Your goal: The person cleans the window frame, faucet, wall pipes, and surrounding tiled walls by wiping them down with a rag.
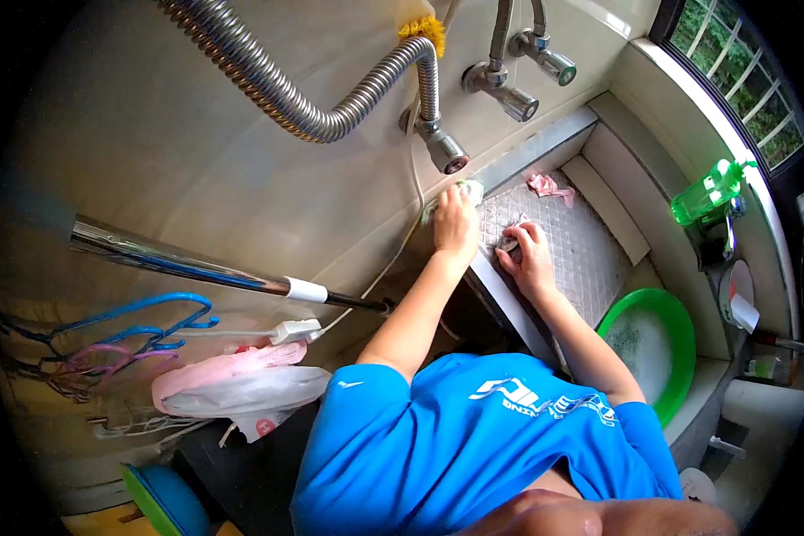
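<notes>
My left hand [456, 223] is closed around a pale white-green cloth [474, 190], only partly visible, at the ledge beside the wall. Below and to the right, my right hand [529, 259] curls over a crumpled greyish rag [510, 238]. That rag lies on a grey, grid-patterned surface [590, 246] inside a low-walled basin area. Near the far end of this surface sits a crumpled pink cloth [552, 188], apart from both hands.
A green basin [683, 335] of sudsy water stands at right, below a green bottle [710, 192]. Metal valves [447, 152] and a corrugated hose [330, 123] jut from the wall. At left are a metal pole [188, 256], blue hangers [156, 330] and plastic bags [241, 380].
</notes>
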Tool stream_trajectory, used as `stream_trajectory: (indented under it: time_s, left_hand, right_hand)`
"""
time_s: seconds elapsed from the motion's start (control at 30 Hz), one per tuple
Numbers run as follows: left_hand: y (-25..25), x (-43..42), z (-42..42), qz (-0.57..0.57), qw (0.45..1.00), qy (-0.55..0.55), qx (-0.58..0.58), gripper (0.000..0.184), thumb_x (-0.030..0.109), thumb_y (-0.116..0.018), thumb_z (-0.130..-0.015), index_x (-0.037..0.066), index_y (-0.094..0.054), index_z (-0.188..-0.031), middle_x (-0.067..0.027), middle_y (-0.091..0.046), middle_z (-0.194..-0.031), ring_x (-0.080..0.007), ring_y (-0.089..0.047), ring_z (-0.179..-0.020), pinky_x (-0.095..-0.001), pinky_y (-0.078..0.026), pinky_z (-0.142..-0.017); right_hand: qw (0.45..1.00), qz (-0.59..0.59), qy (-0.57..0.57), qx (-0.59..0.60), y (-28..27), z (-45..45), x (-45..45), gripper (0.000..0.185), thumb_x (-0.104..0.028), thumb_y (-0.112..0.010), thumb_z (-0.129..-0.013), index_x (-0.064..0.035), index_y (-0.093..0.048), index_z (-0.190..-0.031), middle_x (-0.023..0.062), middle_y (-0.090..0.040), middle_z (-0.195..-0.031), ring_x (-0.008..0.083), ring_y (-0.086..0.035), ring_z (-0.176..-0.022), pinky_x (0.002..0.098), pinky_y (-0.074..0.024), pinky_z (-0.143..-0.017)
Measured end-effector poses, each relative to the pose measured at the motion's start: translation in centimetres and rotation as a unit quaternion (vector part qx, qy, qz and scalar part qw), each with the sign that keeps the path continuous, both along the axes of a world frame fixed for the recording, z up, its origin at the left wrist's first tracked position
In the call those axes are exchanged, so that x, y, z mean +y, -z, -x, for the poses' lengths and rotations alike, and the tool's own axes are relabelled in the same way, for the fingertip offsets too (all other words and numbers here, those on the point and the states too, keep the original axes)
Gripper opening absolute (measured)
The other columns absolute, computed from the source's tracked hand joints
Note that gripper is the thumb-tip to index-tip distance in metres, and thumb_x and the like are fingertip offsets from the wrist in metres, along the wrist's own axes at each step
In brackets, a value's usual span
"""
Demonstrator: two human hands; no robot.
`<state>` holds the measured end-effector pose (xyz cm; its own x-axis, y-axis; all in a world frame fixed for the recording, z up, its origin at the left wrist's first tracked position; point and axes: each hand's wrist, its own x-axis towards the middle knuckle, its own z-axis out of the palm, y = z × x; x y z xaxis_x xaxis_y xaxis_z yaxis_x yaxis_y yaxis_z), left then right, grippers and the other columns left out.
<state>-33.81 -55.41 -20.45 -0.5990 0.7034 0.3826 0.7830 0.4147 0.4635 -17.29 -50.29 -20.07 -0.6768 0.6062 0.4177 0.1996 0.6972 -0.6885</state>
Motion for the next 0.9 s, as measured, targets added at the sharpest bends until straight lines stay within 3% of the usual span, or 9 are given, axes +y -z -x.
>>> stream_trajectory:
  time_s: [0.07,0.1,0.13,0.2,0.4,0.47,0.6,0.67,0.9]
  left_hand:
    - [-0.9,1.4,-0.4,0.044,0.996,0.043,0.065,0.022,0.007,-0.044,-0.085,-0.002,-0.056,-0.101,-0.0175,-0.052,-0.108,-0.0318,-0.050,-0.102,-0.0403,-0.046,-0.085]
    - [-3.3,1.8,-1.3,0.012,0.998,0.039,-0.042,0.021,0.006,-0.044,-0.085,-0.002,-0.057,-0.100,-0.0178,-0.054,-0.107,-0.0324,-0.050,-0.103,-0.0395,-0.046,-0.085]
    - [-2.5,2.7,-0.8,0.014,0.998,0.039,-0.040,0.021,0.006,-0.044,-0.085,-0.002,-0.057,-0.100,-0.0178,-0.054,-0.107,-0.0324,-0.050,-0.103,-0.0395,-0.046,-0.085]
    - [-0.9,5.0,0.9,-0.032,0.981,0.176,0.073,0.021,0.008,-0.046,-0.085,-0.004,-0.057,-0.099,-0.0193,-0.053,-0.113,-0.0344,-0.051,-0.105,-0.0416,-0.043,-0.090]
    - [-1.2,2.0,1.1,-0.069,0.947,0.315,0.009,0.026,0.002,-0.060,-0.075,0.004,-0.062,-0.101,-0.0153,-0.059,-0.105,-0.0330,-0.054,-0.102,-0.0400,-0.043,-0.091]
    - [-1.8,-0.4,0.0,-0.005,0.956,0.293,-0.006,0.026,0.002,-0.060,-0.075,0.003,-0.062,-0.101,-0.0148,-0.059,-0.104,-0.0329,-0.054,-0.101,-0.0399,-0.043,-0.091]
    - [-2.2,-1.9,-1.7,-0.027,0.963,0.269,-0.002,0.026,0.004,-0.060,-0.077,0.004,-0.061,-0.102,-0.0146,-0.060,-0.101,-0.0323,-0.055,-0.099,-0.0396,-0.044,-0.090]
    - [-1.5,-1.8,-1.8,-0.117,0.981,0.155,0.015,0.022,0.005,-0.058,-0.079,0.002,-0.059,-0.101,-0.0139,-0.059,-0.098,-0.0323,-0.054,-0.096,-0.0400,-0.044,-0.085]
    - [-1.6,-0.7,-1.3,-0.076,0.986,0.151,-0.009,0.026,0.008,-0.056,-0.082,0.000,-0.057,-0.106,-0.0165,-0.059,-0.100,-0.0347,-0.054,-0.095,-0.0418,-0.043,-0.085]
  right_hand:
    - [1.000,0.002,0.001,-0.004,0.5,0.3,0.1,0.037,-0.014,-0.072,-0.067,-0.0059,-0.059,-0.100,0.0156,-0.053,-0.100,0.0345,-0.051,-0.095,0.0403,-0.0436,-0.084]
    - [1.000,0.002,0.003,-0.008,0.6,0.5,0.1,0.038,-0.015,-0.073,-0.067,-0.0059,-0.059,-0.100,0.0156,-0.053,-0.100,0.0344,-0.051,-0.096,0.0401,-0.0433,-0.084]
    - [1.000,0.003,0.003,-0.006,0.5,0.6,0.0,0.038,-0.015,-0.073,-0.067,-0.0059,-0.059,-0.100,0.0156,-0.053,-0.100,0.0344,-0.051,-0.096,0.0401,-0.0433,-0.084]
    - [1.000,-0.006,0.002,-0.017,0.0,0.6,0.1,0.038,-0.014,-0.073,-0.066,-0.0057,-0.059,-0.100,0.0154,-0.053,-0.100,0.0341,-0.051,-0.096,0.0397,-0.0432,-0.084]
    - [0.999,-0.030,0.012,0.015,0.2,0.1,-0.1,0.035,-0.017,-0.071,-0.070,-0.0042,-0.058,-0.100,0.0157,-0.052,-0.100,0.0336,-0.052,-0.095,0.0395,-0.0439,-0.083]
    - [0.999,0.012,0.021,0.041,0.0,-0.3,0.2,0.034,-0.019,-0.070,-0.073,-0.0041,-0.058,-0.101,0.0159,-0.053,-0.100,0.0332,-0.052,-0.094,0.0390,-0.0442,-0.082]
    - [0.970,0.166,0.116,0.133,-2.9,-1.5,0.5,0.026,-0.021,-0.063,-0.083,-0.0039,-0.060,-0.101,0.0124,-0.057,-0.095,0.0239,-0.055,-0.087,0.0322,-0.0443,-0.075]
    - [0.958,0.192,0.142,0.159,-2.7,-2.4,1.7,0.025,-0.022,-0.062,-0.085,-0.0039,-0.062,-0.101,0.0098,-0.059,-0.088,0.0195,-0.056,-0.082,0.0298,-0.0447,-0.069]
    - [0.987,0.094,0.130,-0.020,0.6,-7.5,1.3,0.027,-0.024,-0.071,-0.076,-0.0050,-0.064,-0.094,0.0115,-0.061,-0.089,0.0252,-0.057,-0.086,0.0350,-0.0448,-0.078]
